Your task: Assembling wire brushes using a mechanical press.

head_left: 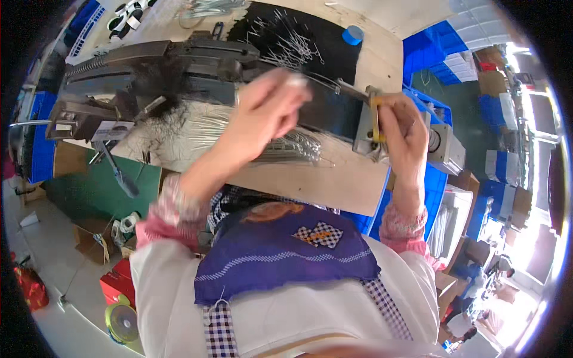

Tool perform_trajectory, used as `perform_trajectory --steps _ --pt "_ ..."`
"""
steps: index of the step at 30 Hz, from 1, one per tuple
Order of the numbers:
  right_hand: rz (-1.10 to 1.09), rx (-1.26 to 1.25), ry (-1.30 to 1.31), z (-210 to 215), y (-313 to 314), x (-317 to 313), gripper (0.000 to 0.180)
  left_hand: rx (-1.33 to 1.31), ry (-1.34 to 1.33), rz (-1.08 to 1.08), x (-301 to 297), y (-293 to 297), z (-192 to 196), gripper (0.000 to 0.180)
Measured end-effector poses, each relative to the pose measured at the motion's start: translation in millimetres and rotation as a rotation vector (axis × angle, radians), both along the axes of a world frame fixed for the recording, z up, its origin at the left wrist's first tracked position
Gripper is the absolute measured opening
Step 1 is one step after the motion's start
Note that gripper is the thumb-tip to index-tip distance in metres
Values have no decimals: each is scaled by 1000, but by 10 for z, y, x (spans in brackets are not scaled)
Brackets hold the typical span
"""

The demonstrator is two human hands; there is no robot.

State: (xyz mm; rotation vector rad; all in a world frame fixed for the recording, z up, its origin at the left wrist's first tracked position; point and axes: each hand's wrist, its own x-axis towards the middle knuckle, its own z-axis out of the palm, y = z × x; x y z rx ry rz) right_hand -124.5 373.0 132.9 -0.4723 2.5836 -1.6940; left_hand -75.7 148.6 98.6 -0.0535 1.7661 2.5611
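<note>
A long dark metal bench machine [209, 89] stretches across the table. My left hand [268, 110] is over the middle of its bed, blurred by motion, its fingers curled together; what they hold, if anything, I cannot make out. At the machine's right end, my right hand [407, 128] is closed around a yellow handle [376, 122] on a metal end block [363, 136]. Thin silvery metal rods [295, 148] lie in a bundle on the near side, partly behind my left forearm. More thin metal pieces [295, 48] are scattered on a black cloth [340, 62] beyond the machine.
A blue round cap [353, 35] sits on the far table. Dark shavings [170, 122] lie near the machine's left part, where a lever with a grey grip [125, 182] hangs down. Blue crates [439, 45] stand at the right. A small fan [122, 323] is on the floor.
</note>
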Motion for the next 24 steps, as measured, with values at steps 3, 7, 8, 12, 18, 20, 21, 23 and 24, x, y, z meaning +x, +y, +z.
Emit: perform_trajectory --steps 3,7,8,12,18,20,21,23,24 --pt "34 -20 104 75 13 -54 16 216 -218 -196 -373 184 -140 18" --pt "12 51 190 93 190 -74 14 280 -300 -59 -429 229 -222 18" --pt "3 45 184 165 160 -88 14 272 -308 -66 -413 252 -233 18" --pt "-65 108 296 275 -43 -339 18 182 -116 193 -329 275 -305 18" --pt "586 522 551 -217 -887 -932 28 188 -149 307 -250 266 -296 20" --pt "669 416 222 -161 -973 -872 27 173 -176 323 -234 277 -276 21" --pt "667 373 238 -139 -941 -839 27 199 -184 316 -187 291 -268 21" --pt "668 362 137 -44 -895 -831 26 279 -182 321 -182 275 -251 21" --pt "637 343 14 10 -866 -808 26 288 -183 319 -191 269 -260 21"
